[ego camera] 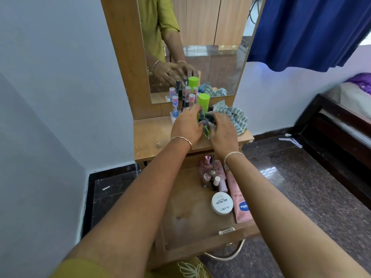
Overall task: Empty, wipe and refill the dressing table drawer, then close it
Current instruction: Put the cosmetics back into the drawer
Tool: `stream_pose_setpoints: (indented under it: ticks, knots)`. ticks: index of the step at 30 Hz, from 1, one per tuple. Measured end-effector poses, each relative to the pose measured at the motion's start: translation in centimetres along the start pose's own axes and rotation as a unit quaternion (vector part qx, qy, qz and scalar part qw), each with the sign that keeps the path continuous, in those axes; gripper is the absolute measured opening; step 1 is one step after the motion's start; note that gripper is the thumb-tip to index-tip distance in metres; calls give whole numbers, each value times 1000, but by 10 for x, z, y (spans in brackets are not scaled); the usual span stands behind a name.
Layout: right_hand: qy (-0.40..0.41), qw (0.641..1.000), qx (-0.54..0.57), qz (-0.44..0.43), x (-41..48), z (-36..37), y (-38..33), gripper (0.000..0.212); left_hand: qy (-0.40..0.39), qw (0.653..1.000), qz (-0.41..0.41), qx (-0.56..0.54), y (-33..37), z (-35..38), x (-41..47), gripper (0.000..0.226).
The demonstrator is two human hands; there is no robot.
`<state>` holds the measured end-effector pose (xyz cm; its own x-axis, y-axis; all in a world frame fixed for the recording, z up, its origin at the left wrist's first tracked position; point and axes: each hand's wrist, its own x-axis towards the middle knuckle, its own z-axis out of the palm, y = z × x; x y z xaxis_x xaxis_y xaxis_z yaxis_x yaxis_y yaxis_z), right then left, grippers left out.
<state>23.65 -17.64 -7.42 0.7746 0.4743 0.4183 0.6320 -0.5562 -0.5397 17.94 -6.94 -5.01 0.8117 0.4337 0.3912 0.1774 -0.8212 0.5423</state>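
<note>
The wooden drawer (186, 223) stands pulled out below the dressing table top (152, 137). Along its right side lie a white nail polish remover tub (222, 203), a pink Vaseline tube (241, 205) and several small bottles (210, 173). On the table top, my left hand (186, 125) and my right hand (222, 133) close together around a cluster of small dark and green items (206, 121). Both hands have curled fingers on these items. Behind them stands a bottle with a lime-green cap (203, 101). A striped grey-blue cloth (234, 117) lies bunched on the table's right part.
Several lip balm sticks and small bottles (176, 105) stand against the mirror (192, 47). A blue curtain (309, 31) hangs at the right, with a dark bed frame (337, 133) below it. A white wall is at the left. The floor is dark granite.
</note>
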Motion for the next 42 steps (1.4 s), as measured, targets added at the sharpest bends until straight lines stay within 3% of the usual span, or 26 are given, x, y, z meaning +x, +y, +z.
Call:
stream_pose_setpoints:
  ticks: [10, 17, 21, 27, 31, 36, 42]
  knots:
    - [33, 999, 12, 20, -1, -11, 8, 21, 33, 990, -48, -126, -13, -12, -9, 27]
    - [98, 989, 110, 19, -38, -42, 2, 31, 31, 965, -64, -252, -6, -28, -42, 25]
    - [94, 979, 178, 45, -79, -57, 4, 36, 12, 948, -76, -310, 2, -24, -75, 26]
    - [17, 979, 185, 79, -144, -65, 23, 31, -52, 926, -120, -353, 5, -7, -131, 25]
    - [-95, 987, 108, 74, -166, -69, 37, 38, -108, 914, -140, -365, 4, 6, -160, 24]
    - [-198, 976, 39, 79, -173, -72, 47, 32, -186, 902, -153, -358, 3, 18, -178, 24]
    - [-241, 966, 20, 87, -177, -74, 53, 25, -240, 903, -142, -327, 5, 29, -188, 23]
